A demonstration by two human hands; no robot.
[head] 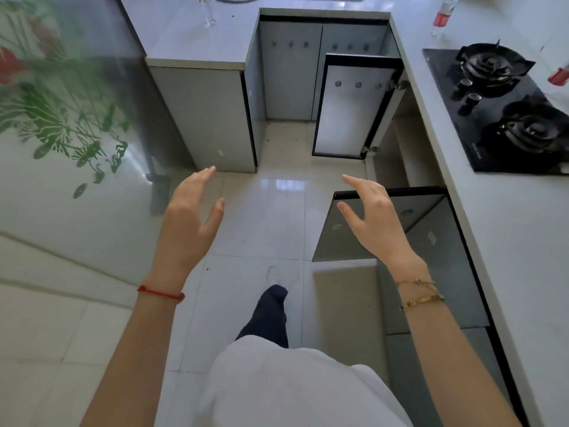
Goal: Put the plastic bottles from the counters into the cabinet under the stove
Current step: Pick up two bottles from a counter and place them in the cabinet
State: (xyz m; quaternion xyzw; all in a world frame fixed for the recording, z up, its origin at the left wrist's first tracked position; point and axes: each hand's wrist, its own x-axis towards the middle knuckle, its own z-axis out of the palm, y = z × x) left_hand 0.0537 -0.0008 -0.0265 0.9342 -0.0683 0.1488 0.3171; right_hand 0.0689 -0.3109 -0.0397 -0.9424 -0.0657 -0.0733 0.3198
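A clear plastic bottle with a red label (443,16) stands on the right counter beyond the black gas stove (505,109). Another red-labelled bottle (558,77) shows at the right edge past the stove. A third clear bottle (209,10) stands on the far left counter. Both doors of the cabinet under the stove stand open: the far door (354,109) and the near door (366,229). My left hand (191,217) and my right hand (372,220) hover over the floor, fingers spread, holding nothing. My right hand is above the near door's top edge.
A glossy fridge with a green plant pattern (61,118) fills the left side. Grey counters (508,241) wrap around the back and right. The white tiled floor (271,211) lies between them. My leg in a dark sock (271,315) steps forward.
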